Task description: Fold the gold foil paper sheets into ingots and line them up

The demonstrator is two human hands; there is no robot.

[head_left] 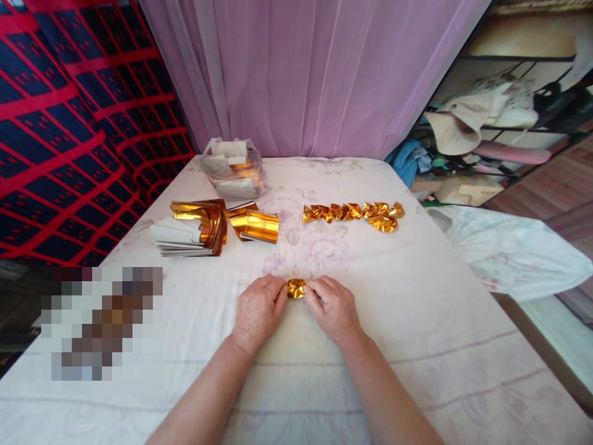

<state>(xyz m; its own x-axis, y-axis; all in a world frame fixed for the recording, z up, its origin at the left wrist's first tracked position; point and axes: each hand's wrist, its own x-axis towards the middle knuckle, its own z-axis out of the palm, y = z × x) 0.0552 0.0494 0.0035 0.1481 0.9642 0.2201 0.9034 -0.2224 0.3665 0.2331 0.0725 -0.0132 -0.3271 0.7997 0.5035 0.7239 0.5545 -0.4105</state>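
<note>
My left hand (257, 311) and my right hand (334, 307) rest on a white flowered sheet (417, 321), both pinching a small folded gold foil piece (296, 288) between their fingertips. Beyond them, a row of several finished gold foil pieces (353, 212) lies on the sheet. To the left sits a stack of flat gold foil sheets with white backs (192, 230), and beside it a curled gold foil sheet (259, 225).
A clear plastic bag of more paper (235, 168) stands at the far end by a purple curtain (306, 74). A red and dark patterned cloth (69, 123) hangs left. Shelves with clothes (491, 123) are on the right. A blurred patch (99, 321) covers the near left.
</note>
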